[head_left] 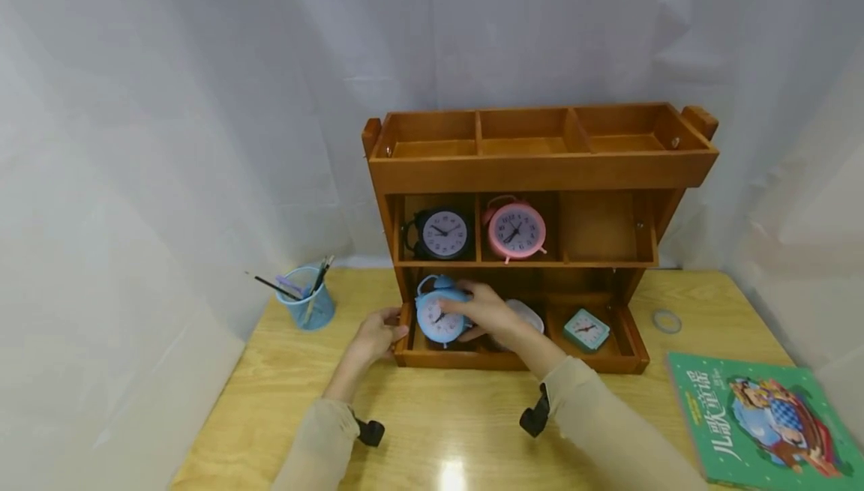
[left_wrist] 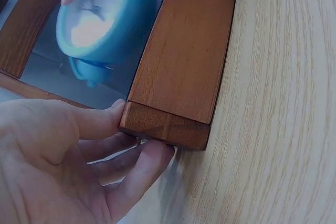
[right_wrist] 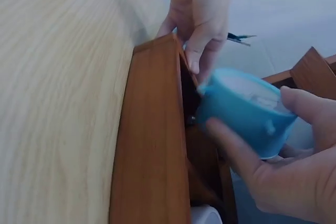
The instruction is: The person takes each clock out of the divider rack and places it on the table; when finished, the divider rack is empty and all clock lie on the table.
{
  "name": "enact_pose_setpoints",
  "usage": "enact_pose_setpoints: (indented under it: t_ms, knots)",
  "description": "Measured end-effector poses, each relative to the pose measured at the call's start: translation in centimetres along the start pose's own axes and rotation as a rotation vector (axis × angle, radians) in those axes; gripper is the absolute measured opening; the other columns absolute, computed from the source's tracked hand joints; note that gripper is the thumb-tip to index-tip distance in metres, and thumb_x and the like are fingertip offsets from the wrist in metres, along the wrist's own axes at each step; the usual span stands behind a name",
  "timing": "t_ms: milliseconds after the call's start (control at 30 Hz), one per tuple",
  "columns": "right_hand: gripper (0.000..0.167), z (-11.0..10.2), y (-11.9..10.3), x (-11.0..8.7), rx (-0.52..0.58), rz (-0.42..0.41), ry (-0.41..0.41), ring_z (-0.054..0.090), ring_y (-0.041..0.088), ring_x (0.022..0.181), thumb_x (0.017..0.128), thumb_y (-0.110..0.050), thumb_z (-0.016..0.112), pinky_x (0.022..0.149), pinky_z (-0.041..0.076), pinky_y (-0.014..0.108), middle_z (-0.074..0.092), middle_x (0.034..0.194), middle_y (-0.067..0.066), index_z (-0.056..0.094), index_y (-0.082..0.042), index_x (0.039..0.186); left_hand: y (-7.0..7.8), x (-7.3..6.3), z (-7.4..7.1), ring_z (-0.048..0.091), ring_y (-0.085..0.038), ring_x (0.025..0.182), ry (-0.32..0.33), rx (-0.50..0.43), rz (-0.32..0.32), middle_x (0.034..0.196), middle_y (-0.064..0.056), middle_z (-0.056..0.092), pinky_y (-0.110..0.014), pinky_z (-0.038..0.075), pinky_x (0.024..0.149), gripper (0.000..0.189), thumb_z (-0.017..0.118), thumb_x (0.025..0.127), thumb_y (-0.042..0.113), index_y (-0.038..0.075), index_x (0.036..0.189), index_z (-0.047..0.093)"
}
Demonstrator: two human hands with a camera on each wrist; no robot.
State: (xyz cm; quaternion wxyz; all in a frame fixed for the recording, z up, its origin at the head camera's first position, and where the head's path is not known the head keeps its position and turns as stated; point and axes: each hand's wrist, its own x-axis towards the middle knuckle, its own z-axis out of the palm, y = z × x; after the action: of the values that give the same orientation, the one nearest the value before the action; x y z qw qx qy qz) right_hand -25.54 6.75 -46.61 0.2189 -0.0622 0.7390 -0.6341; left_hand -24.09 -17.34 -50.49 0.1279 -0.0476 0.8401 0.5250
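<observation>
A blue twin-bell alarm clock is in my right hand, at the left compartment of the wooden shelf's bottom tier. In the right wrist view, thumb and fingers grip the blue clock by its sides. My left hand pinches the bottom tier's left front corner between thumb and fingers. Partly hidden behind my right hand, a white rounded object lies in the middle compartment. A small teal square clock leans back in the right compartment.
On the middle tier stand a black clock and a pink twin-bell clock. A blue mesh pen cup stands left of the shelf. To the right lie a tape roll and a green children's book.
</observation>
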Motion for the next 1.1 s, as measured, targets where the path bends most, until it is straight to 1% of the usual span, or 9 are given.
enact_pose_setpoints:
  t_ms: [100, 167, 267, 367, 500, 667, 800, 933, 1100]
  knots:
    - [0.081, -0.3, 0.1, -0.5, 0.15, 0.022, -0.052, 0.067, 0.033, 0.115, 0.101, -0.025, 0.07, 0.082, 0.066, 0.047, 0.052, 0.145, 0.027, 0.026, -0.002, 0.164, 0.0, 0.0, 0.0, 0.067, -0.039, 0.117, 0.0, 0.003, -0.004, 0.145, -0.031, 0.057, -0.039, 0.062, 0.077, 0.053, 0.062, 0.105, 0.005, -0.006, 0.154, 0.046]
    - [0.081, -0.4, 0.0, -1.0, 0.239, 0.041, -0.082, 0.067, 0.032, 0.116, 0.103, -0.024, 0.068, 0.085, 0.066, 0.046, 0.052, 0.144, 0.024, 0.021, -0.004, 0.166, 0.1, 0.0, 0.0, 0.067, -0.04, 0.118, 0.002, 0.006, -0.004, 0.145, -0.031, 0.058, -0.04, 0.062, 0.077, 0.052, 0.062, 0.105, 0.005, -0.006, 0.154, 0.047]
    - [0.078, -0.6, -0.1, -1.8, 0.335, 0.051, -0.133, 0.066, 0.032, 0.12, 0.107, -0.023, 0.061, 0.087, 0.066, 0.047, 0.052, 0.143, 0.023, 0.015, -0.005, 0.167, 0.2, 0.1, 0.0, 0.067, -0.04, 0.117, -0.001, 0.018, 0.005, 0.143, -0.031, 0.059, -0.042, 0.063, 0.077, 0.052, 0.062, 0.105, 0.005, -0.006, 0.153, 0.047]
    - [0.071, -0.6, -0.1, -2.5, 0.426, 0.072, -0.172, 0.065, 0.029, 0.119, 0.11, -0.023, 0.055, 0.088, 0.065, 0.047, 0.05, 0.142, 0.019, 0.016, -0.006, 0.167, 0.2, 0.1, 0.0, 0.067, -0.041, 0.118, -0.004, 0.02, 0.008, 0.142, -0.031, 0.06, -0.043, 0.064, 0.079, 0.051, 0.061, 0.105, 0.005, -0.007, 0.153, 0.047]
    - [0.062, -0.6, -0.3, -3.3, 0.528, 0.101, -0.221, 0.064, 0.026, 0.115, 0.113, -0.025, 0.047, 0.089, 0.065, 0.045, 0.046, 0.143, 0.015, 0.018, -0.007, 0.166, 0.2, 0.1, 0.0, 0.069, -0.04, 0.113, -0.007, 0.015, 0.013, 0.14, -0.033, 0.061, -0.045, 0.064, 0.079, 0.051, 0.062, 0.105, 0.004, -0.008, 0.152, 0.047]
    - [0.061, -0.6, -0.6, -4.4, 0.618, 0.111, -0.277, 0.065, 0.028, 0.114, 0.115, -0.027, 0.04, 0.085, 0.066, 0.041, 0.041, 0.149, 0.015, 0.014, -0.008, 0.167, 0.2, 0.1, 0.0, 0.07, -0.035, 0.11, -0.007, 0.009, 0.012, 0.14, -0.033, 0.061, -0.043, 0.064, 0.08, 0.051, 0.062, 0.104, 0.003, -0.008, 0.152, 0.047]
    - [0.057, -0.8, -1.0, -5.4, 0.654, 0.107, -0.321, 0.067, 0.028, 0.114, 0.116, -0.028, 0.038, 0.085, 0.066, 0.038, 0.043, 0.145, 0.013, 0.015, -0.009, 0.166, 0.0, 0.2, -0.2, 0.069, -0.036, 0.112, -0.019, 0.008, 0.016, 0.142, -0.033, 0.06, -0.043, 0.064, 0.081, 0.053, 0.063, 0.104, 0.004, -0.008, 0.152, 0.047]
    - [0.054, -1.0, -1.3, -6.3, 0.656, 0.08, -0.34, 0.067, 0.027, 0.116, 0.117, -0.027, 0.037, 0.09, 0.065, 0.038, 0.046, 0.142, 0.012, 0.017, -0.009, 0.163, -0.2, 0.4, -0.6, 0.069, -0.036, 0.112, -0.049, -0.044, 0.001, 0.144, -0.034, 0.058, -0.046, 0.065, 0.08, 0.055, 0.065, 0.103, 0.006, -0.005, 0.153, 0.047]
    - [0.056, -1.3, -1.3, -7.1, 0.656, 0.056, -0.327, 0.061, 0.026, 0.126, 0.116, -0.025, 0.038, 0.1, 0.062, 0.043, 0.042, 0.146, 0.013, 0.013, -0.01, 0.164, -0.3, 0.6, -1.2, 0.067, -0.036, 0.119, -0.101, -0.096, -0.039, 0.149, -0.031, 0.055, -0.046, 0.065, 0.082, 0.057, 0.067, 0.102, 0.008, 0.0, 0.155, 0.047]
